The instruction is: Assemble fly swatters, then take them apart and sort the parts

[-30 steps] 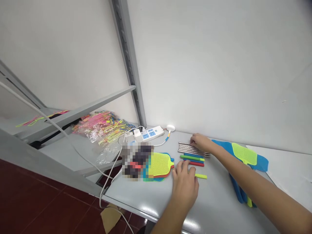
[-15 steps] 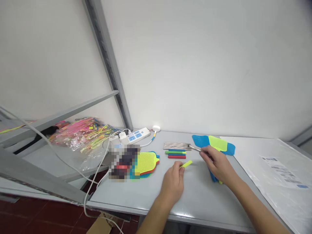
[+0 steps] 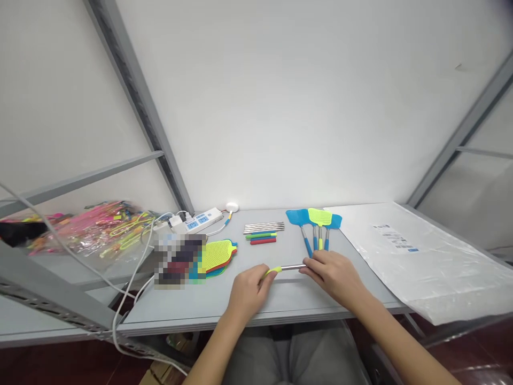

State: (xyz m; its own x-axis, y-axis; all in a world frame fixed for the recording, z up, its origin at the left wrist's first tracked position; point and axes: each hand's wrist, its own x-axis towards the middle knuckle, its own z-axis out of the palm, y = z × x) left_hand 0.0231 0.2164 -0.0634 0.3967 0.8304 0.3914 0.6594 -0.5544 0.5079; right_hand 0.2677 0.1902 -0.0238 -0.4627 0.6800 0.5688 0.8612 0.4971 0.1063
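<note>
Since the earlier frame, the left hand (image 3: 249, 293) and right hand (image 3: 331, 274) have come together: left fingers pinch a yellow sleeve (image 3: 273, 270), right fingers pinch the steel rod (image 3: 293, 267) seated in it.

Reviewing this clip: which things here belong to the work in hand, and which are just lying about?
Part of the work:
left hand holding a yellow-green sleeve
right hand holding a steel rod
loose steel rods
coloured sleeves
stacked swatter heads
assembled fly swatters

Just lying about:
power strip
bagged pink and yellow plastic pieces
plastic sheet
</note>
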